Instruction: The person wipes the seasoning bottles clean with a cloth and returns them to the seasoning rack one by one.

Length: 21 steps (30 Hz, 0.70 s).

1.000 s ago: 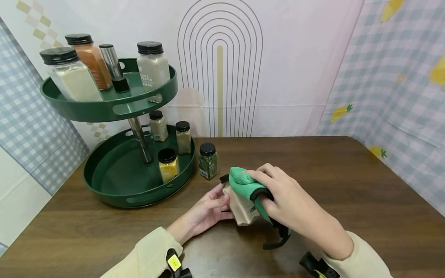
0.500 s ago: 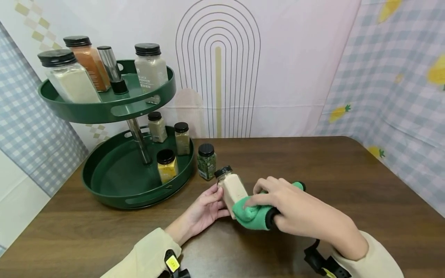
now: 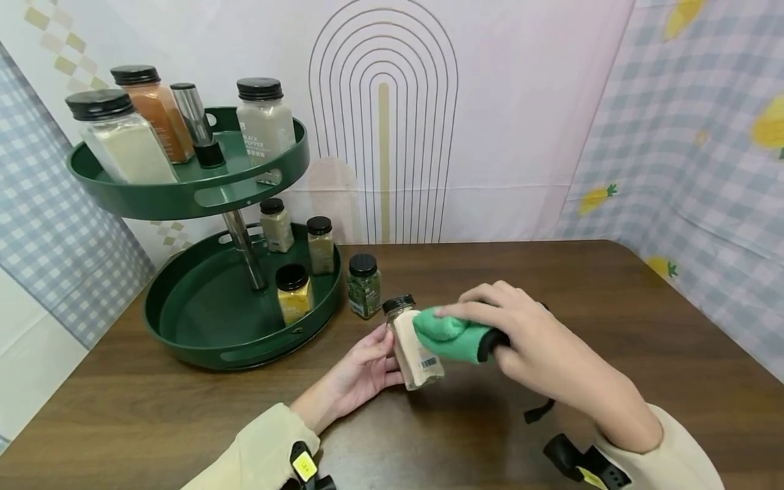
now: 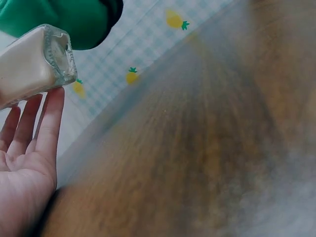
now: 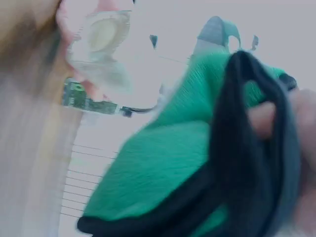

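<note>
Work over the bare stretch of wooden tabletop [image 3: 612,306], where you have elbow room, and hold both arms well to the right of the green two-tier rack [image 3: 245,359], since a swinging left forearm could knock it. Your right hand [image 3: 529,344] grips the folded green cloth [image 3: 450,335] by its black-edged side; bunch it into a firm pad so no loose end drags. Your left hand [image 3: 364,371] holds the cream-filled jar [image 3: 405,344] between thumb and fingers on its left side, a light hold by the look of it, so firm up before pressing hard, as smooth glass would likely turn or slip. That jar sits between your two hands, tilted, its base towards you and lifted off the wood. In the head view the cloth overlaps its upper right side, but how hard it presses you cannot tell from here. Wipe in long strokes from shoulder to base, then roll the jar for the next face. Mind the herb jar [image 3: 364,292] standing upright just beyond the black lid [image 3: 398,303], and go gently over the small printed label [image 3: 427,362].
</note>
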### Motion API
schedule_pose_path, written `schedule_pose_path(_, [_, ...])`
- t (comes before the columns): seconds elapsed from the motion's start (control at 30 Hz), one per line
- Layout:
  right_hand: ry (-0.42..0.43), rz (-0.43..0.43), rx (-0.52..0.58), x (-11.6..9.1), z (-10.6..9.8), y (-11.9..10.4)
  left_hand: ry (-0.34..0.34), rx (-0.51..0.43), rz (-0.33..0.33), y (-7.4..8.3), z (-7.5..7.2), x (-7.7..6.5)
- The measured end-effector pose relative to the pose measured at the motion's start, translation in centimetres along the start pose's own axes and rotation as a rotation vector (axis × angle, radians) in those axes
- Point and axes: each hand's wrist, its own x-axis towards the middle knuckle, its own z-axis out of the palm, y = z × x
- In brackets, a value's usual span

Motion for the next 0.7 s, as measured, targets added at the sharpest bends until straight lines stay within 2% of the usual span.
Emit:
schedule_pose_path(0.13, [0.128, 0.049, 0.048, 0.5, 1.5, -0.2, -0.04, 0.021, 0.0, -0.1, -0.1, -0.1])
schedule_pose_path(0.23, [0.162, 0.048, 0.069, 0.8, 2.6, -0.1, -0.067, 0.04, -0.011, -0.1, -0.1, -0.1])
schedule_pose_path(0.4, [0.151, 0.011, 0.061, 0.8, 3.6, 0.2, -0.066, 0.06, -0.028, 0.0, 0.0, -0.1])
schedule_pose_path(0.7, [0.067, -0.03, 0.068, 0.7, 3.2, 0.4, -0.047, 0.04, -0.032, 0.0, 0.0, -0.2])
